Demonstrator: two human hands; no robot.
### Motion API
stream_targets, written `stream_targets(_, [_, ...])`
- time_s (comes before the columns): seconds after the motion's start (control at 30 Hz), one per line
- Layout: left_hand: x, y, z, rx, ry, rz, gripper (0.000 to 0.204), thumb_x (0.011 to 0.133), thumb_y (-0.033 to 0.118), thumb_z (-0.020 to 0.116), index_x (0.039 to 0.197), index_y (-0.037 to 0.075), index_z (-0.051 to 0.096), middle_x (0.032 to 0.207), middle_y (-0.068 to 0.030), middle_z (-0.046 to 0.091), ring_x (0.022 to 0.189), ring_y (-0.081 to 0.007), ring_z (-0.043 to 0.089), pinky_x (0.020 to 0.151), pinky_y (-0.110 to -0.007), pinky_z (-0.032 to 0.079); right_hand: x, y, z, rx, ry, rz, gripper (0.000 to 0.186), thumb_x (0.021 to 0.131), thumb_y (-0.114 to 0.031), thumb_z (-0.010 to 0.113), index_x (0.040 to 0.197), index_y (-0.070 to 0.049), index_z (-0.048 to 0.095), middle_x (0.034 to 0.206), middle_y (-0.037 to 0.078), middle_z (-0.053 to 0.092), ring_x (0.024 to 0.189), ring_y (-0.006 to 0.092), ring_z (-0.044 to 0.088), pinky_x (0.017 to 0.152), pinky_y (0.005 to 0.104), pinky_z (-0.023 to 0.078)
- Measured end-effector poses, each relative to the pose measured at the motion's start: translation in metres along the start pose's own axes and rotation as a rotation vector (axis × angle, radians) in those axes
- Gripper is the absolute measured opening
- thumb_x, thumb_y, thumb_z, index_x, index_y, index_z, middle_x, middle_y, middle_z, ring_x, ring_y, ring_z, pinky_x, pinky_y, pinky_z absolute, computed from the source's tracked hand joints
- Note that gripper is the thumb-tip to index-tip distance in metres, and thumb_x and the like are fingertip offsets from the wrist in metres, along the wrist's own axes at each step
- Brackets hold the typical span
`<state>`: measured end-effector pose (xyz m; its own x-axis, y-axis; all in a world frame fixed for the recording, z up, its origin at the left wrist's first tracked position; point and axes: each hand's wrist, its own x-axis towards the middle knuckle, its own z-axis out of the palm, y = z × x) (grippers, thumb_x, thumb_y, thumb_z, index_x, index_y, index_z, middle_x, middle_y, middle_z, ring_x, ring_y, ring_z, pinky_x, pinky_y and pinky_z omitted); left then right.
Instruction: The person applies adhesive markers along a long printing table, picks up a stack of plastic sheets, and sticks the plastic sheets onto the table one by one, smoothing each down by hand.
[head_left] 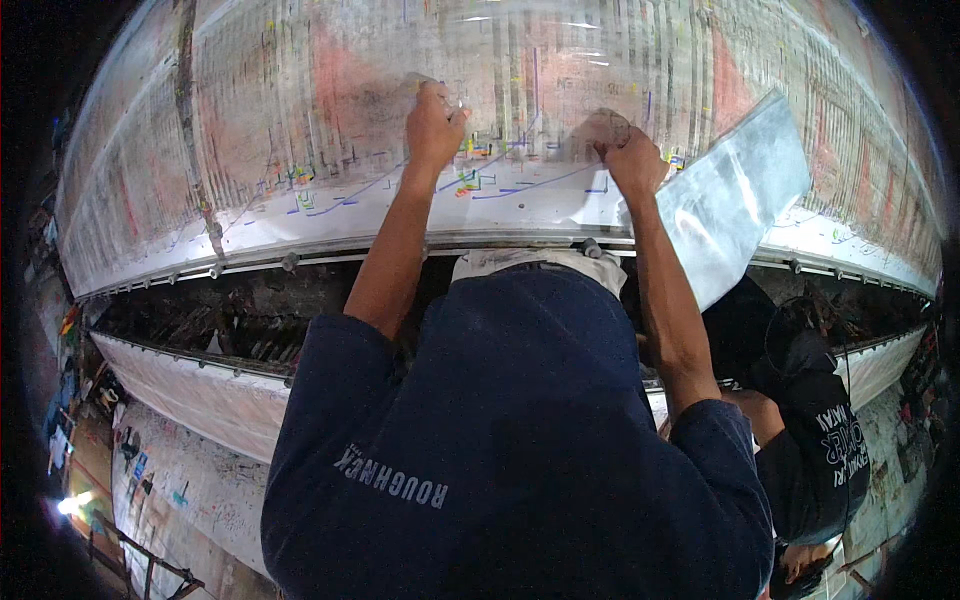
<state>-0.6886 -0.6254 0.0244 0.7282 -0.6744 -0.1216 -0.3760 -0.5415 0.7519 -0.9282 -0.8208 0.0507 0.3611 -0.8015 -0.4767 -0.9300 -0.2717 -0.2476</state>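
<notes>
Both my arms reach forward over a long printing table (300, 215) covered with a white cloth that carries faint pink and grey patterns and small coloured marks. My left hand (435, 125) is curled and pressed knuckles-up on the cloth; a small pale bit shows at its fingertips, too small to identify. My right hand (630, 155) is closed in a fist at the upper left corner of a shiny translucent sheet (735, 210), which slants down to the right over the table's edge. My dark blue shirt (510, 450) fills the lower middle.
A metal rail with bolts (290, 262) runs along the table's near edge. Below it is a dark gap, then a second cloth-covered table (200, 390). Another person in a black shirt (815, 440) stands close at my lower right.
</notes>
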Motion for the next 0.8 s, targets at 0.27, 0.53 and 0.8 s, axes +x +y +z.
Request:
stream_targets(0.27, [-0.007,0.061,0.071,0.342,-0.092,0.433,0.039,0.086,0.020,0.059,0.123,0.008,0.061,0.134,-0.0190,0.052,0.125,-0.0391,0.048,0.100,-0.053,0.040,-0.031,-0.045,0.067,0.063,0.327,-0.594,0.070,0.088,-0.026,0.061,0.147,0.003,0.036,0.154,0.025,0.032,0.145,0.0435,0.027,0.119,0.0542,0.021])
stream_targets(0.53, [0.136,0.076,0.088,0.557,-0.033,0.400,0.066,0.092,0.047,0.057,0.152,0.027,0.039,0.162,-0.0185,0.020,0.148,-0.0445,0.016,0.110,-0.076,0.010,-0.037,-0.050,0.065,-0.090,0.115,-0.493,0.081,0.089,-0.034,0.059,0.154,0.003,0.027,0.162,0.022,0.019,0.152,0.0372,0.014,0.122,0.0547,0.011])
stream_targets(0.8, [0.197,0.094,0.098,0.607,0.020,0.291,0.067,0.096,0.053,0.049,0.156,0.031,0.030,0.165,-0.0183,0.013,0.150,-0.0458,0.007,0.108,-0.080,0.004,-0.031,-0.048,0.063,-0.112,0.047,-0.447,0.091,0.083,-0.036,0.066,0.154,0.002,0.024,0.162,0.022,0.019,0.151,0.0389,0.016,0.121,0.0574,0.012])
